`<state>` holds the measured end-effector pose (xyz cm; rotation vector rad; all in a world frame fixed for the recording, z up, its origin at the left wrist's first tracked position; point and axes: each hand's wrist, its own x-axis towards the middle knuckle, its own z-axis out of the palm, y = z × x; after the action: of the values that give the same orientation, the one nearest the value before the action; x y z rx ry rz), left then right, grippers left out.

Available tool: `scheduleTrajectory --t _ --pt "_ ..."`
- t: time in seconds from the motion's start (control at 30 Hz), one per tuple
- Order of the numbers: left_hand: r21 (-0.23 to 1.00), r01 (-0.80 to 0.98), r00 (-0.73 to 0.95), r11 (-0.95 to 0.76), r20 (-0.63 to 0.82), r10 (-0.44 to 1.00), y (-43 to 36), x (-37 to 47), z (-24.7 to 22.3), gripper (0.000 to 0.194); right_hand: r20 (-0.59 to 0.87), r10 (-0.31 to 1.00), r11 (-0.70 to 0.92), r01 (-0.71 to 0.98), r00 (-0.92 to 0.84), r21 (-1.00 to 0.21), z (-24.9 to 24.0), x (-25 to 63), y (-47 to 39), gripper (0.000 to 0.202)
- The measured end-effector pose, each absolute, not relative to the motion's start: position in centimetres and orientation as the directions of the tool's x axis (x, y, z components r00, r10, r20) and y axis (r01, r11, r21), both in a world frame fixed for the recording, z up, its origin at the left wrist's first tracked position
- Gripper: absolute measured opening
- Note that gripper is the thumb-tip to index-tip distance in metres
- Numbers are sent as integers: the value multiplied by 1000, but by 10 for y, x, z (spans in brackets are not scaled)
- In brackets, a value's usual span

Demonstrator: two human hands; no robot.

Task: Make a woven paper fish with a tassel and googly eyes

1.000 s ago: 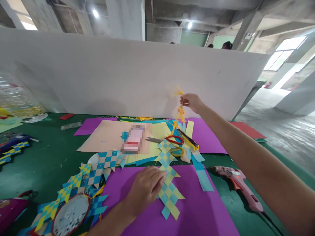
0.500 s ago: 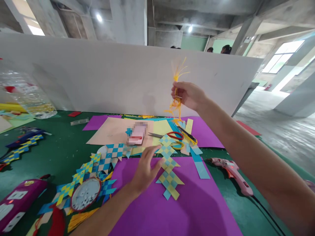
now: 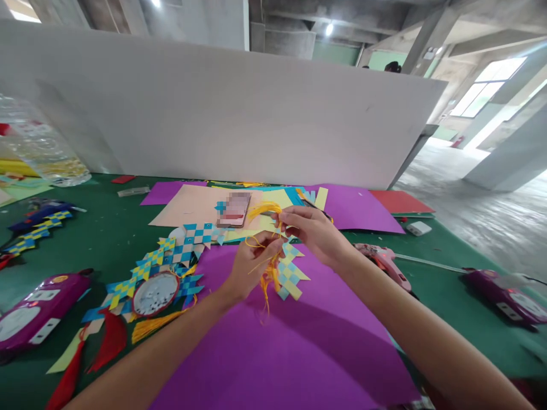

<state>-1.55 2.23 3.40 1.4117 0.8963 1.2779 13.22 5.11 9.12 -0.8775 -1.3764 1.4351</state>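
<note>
Both hands meet around a yellow tassel, above the middle of the purple paper. My right hand pinches it near its knotted top end, with the strands fanning out to the left. Looped cords hang down between the hands, and my left hand closes its fingers on them. Just behind and below lies a woven paper fish shape in yellow and light blue squares, partly hidden by the hands and strands. It rests on the purple paper.
Left of the paper lie woven blue-and-yellow strips, a round dish of small beads and red tassels. A phone sits behind. Right stand a pink glue gun and a purple power strip.
My right hand has come down from high up with the yellow tassel and joined my left hand. My left hand, open before, has closed on the tassel's cords. The view has tilted down.
</note>
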Motion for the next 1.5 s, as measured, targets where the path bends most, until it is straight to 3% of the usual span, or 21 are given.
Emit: scheduleTrajectory --t 0.2,0.33,0.57,0.77,0.93,1.1,1.27,1.37,1.5 --pt "977 30 223 -213 201 954 25 -12 32 26 113 970 36 -334 -215 -942 69 147 46 19" --pt "979 61 259 -196 174 950 28 -12 28 29 141 978 82 -339 -153 -937 57 151 50 18" --pt "993 48 311 -108 88 946 29 -12 19 37 56 988 -5 -395 -144 -919 46 158 53 21" --pt "997 -11 302 -81 80 950 30 -12 21 32 65 985 5 -354 -158 -935 41 161 56 26" --pt "996 -76 267 -46 65 961 31 -13 21 30 44 966 -25 -261 -254 -965 44 168 58 30" --pt "958 -284 241 -37 109 964 35 -17 20 30 -5 923 -52 -112 -386 -992 50 177 59 29" --pt "905 -424 220 -24 129 967 40 -19 21 29 -15 864 124 242 -503 -962 49 178 56 25" --pt "894 -447 227 8 105 968 40 -19 21 33 51 879 263 395 -474 -880 47 176 57 25" --pt "888 -457 279 52 87 956 38 -16 20 37 155 931 306 474 -331 -826 46 174 60 26"
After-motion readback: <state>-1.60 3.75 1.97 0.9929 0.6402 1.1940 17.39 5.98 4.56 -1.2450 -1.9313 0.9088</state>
